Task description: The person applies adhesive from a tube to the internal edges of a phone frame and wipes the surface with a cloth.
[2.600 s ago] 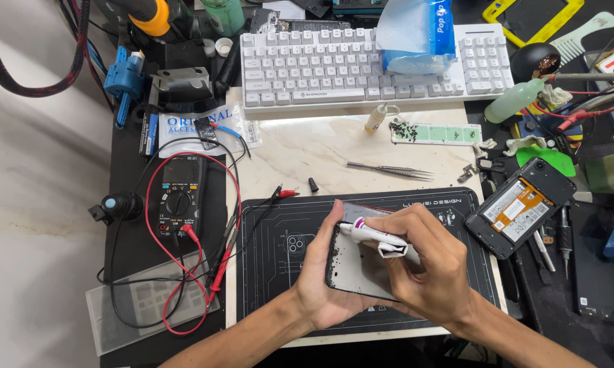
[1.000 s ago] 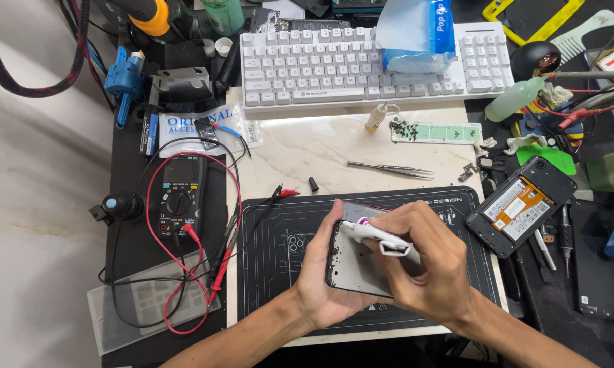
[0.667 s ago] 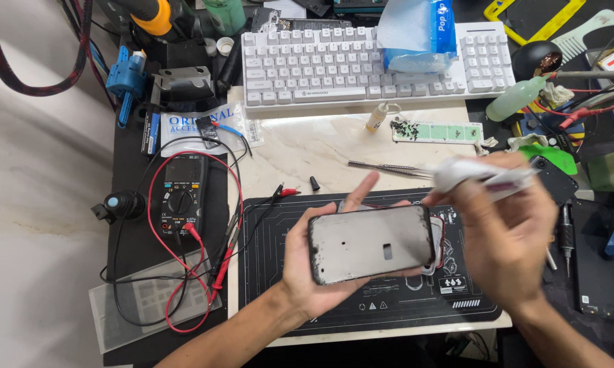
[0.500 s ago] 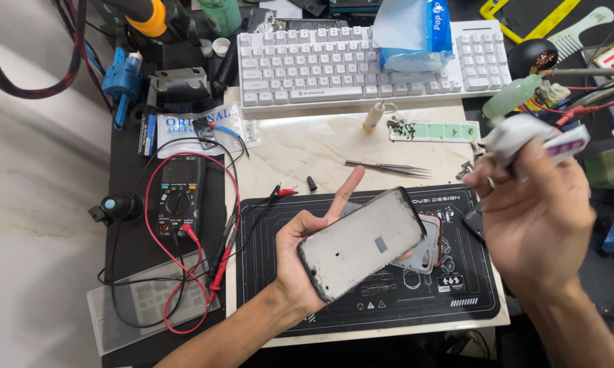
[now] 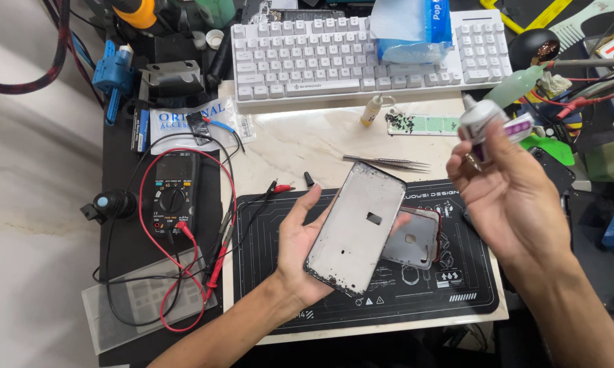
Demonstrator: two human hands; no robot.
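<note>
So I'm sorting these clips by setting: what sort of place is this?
Probably a phone repair bench: the left hand holds a bare phone frame over a work mat, with a multimeter and tweezers nearby.

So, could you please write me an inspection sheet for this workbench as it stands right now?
Surface: black rectangular work mat on a pale marbled desktop.
Job's things: grey flat phone frame, tilted, in the left hand; small white tube with purple label in the raised right hand; a second phone frame with reddish rim lies on the mat.
Clutter: thin metal tweezers, small yellow dropper bottle, white keyboard, black multimeter.
Hands: both gripping, apart from each other.
Cables: red and black probe leads looped around the multimeter.
Surroundings: crowded tools right of the mat; pale floor at left.
</note>
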